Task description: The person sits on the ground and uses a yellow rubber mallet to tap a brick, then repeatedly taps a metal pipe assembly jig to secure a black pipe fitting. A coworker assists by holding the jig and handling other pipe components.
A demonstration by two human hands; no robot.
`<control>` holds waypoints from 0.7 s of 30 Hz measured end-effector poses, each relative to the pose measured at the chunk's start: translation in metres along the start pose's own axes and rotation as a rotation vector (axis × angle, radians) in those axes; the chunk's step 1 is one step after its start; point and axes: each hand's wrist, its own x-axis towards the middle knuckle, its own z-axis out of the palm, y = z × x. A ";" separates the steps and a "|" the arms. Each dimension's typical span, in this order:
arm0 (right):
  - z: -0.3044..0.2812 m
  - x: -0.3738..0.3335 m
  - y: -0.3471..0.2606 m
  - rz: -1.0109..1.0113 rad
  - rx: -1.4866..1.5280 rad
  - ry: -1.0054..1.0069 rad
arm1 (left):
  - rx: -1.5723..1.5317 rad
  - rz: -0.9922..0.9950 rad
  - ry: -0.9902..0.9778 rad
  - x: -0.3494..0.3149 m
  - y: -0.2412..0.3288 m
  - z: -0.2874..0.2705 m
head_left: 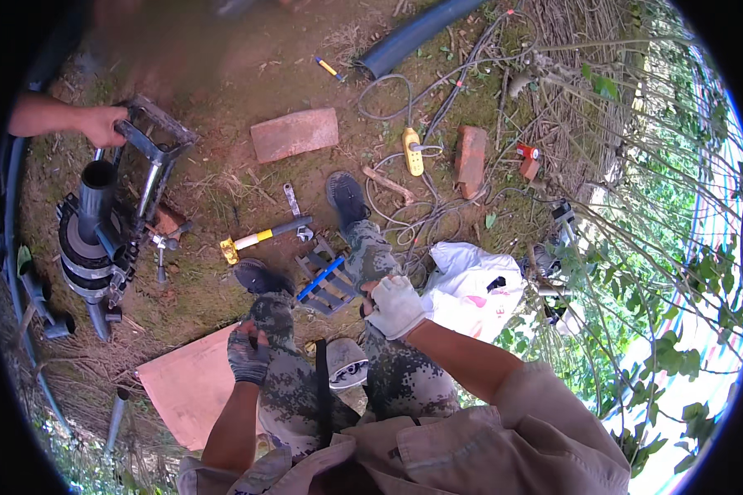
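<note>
My left hand (248, 355), in a grey glove with bare fingertips, rests against my left leg with thumb and fingers apart and nothing visible in it. Over my right knee lies my right hand (396, 307) in a white glove, its fingers loosely spread and holding nothing I can see. Between my feet sits a dark slotted metal rack (326, 289) with a blue bar (320, 279) across it. Just beyond it lie a hammer (264, 235) with a yellow head and an adjustable wrench (293, 202).
At the left, another person's hand (103, 125) grips the frame of a pipe clamping machine (91, 256) holding a black pipe fitting (97, 198). Bricks (295, 134), a yellow power strip (413, 153), cables, a black pipe (413, 37), a white sack (475, 285) and a brown board (194, 379) surround me.
</note>
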 end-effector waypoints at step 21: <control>-0.005 -0.113 0.363 0.874 0.394 0.394 | 0.434 0.060 0.030 0.074 0.051 0.139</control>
